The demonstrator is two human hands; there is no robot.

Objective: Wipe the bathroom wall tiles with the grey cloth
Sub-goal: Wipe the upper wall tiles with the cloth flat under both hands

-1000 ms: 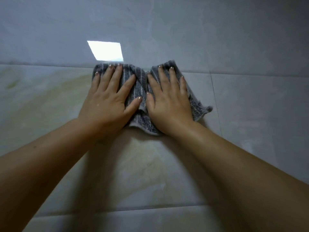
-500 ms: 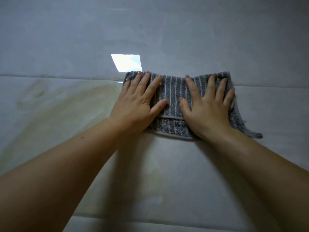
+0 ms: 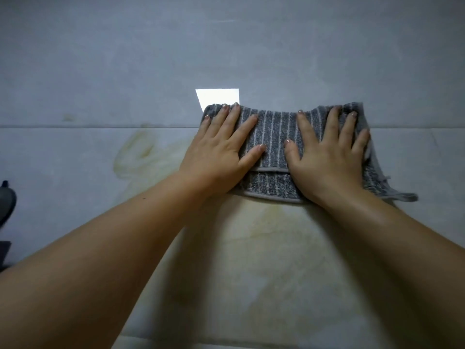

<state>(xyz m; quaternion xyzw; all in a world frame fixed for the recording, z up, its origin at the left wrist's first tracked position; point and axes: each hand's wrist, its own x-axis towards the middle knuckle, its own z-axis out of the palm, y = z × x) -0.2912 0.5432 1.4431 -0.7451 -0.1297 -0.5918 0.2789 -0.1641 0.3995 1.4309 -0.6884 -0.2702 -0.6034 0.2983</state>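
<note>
Both hands pressed flat on a folded grey striped terry cloth [image 3: 273, 132].
Left hand [image 3: 216, 152] and right hand [image 3: 327, 157], fingers straight and spread, pin it to glossy pale wall tiles [image 3: 100, 59], straddling the horizontal grout line [image 3: 75, 126].

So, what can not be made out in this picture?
Head view only:
- The tiles right under the cloth: covered by the cloth, the left hand and the right hand.
- The dark thing at the left edge: cut off, so I cannot identify it.
- The source of the bright patch: outside the frame.
</note>
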